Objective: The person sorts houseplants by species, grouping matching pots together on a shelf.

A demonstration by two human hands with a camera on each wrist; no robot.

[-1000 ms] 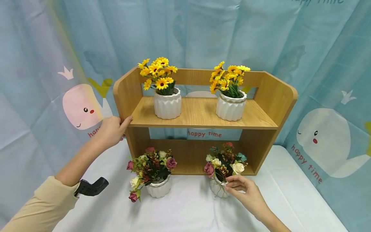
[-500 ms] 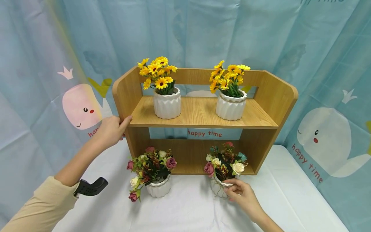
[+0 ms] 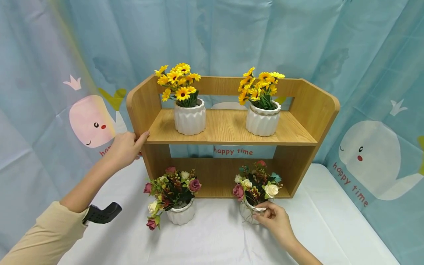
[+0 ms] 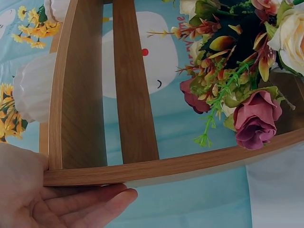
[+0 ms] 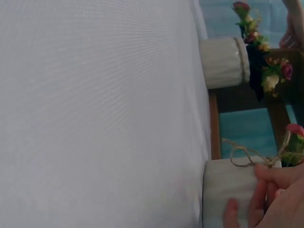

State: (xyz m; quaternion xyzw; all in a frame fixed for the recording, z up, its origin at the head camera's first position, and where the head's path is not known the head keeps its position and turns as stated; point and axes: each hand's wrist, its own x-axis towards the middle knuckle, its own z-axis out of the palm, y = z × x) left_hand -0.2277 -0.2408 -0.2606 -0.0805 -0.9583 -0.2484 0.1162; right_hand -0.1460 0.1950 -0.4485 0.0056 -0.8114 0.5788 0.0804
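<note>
Your right hand (image 3: pixel 276 220) grips right rose pot (image 3: pixel 249 213), lower centre of frame; left hand (image 3: pixel 125 149) braces shelf (image 3: pixel 228 129), fingers straight. Pickup step in hand. Next: lift upright, clear shelf edge.

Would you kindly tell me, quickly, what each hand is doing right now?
Left hand: open, resting against the wooden two-tier shelf's left side panel.
Right hand: holding the white ribbed pot of mixed roses.

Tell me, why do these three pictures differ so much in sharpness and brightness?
Head view: evenly lit and sharp, with a rainbow-tinted streak at upper left. Left wrist view: the light wooden two-tier shelf is crisp, while the left hand is soft at the edge. Right wrist view: hazy and pale, the white tablecloth washed out, the right hand blurred.
</note>
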